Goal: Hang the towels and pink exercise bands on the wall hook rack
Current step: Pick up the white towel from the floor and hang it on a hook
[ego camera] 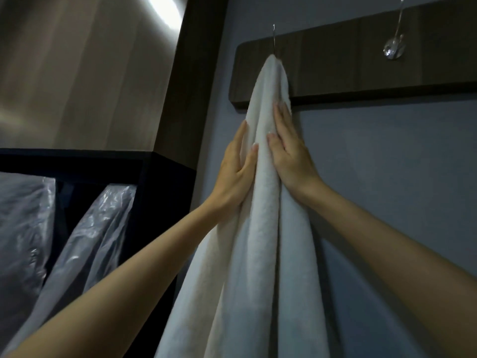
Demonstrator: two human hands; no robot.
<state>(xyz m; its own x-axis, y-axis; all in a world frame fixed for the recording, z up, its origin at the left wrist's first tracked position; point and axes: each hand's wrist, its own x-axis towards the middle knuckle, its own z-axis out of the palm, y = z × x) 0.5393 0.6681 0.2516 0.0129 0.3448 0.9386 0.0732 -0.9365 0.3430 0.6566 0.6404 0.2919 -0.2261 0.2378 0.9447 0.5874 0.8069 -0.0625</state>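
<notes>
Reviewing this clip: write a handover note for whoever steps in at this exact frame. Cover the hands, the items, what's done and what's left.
Left hand: fingers straight, pressed against the left side of the white towel, with no closed grip.
Right hand: flat on the towel's right side, gripping nothing.
Towel: hangs from the left hook of the wooden rack and drapes down in long folds.
Right hook: bare.
Done: one towel is hung.
Left: the other towels and the pink bands, none of which show in this view.
</notes>
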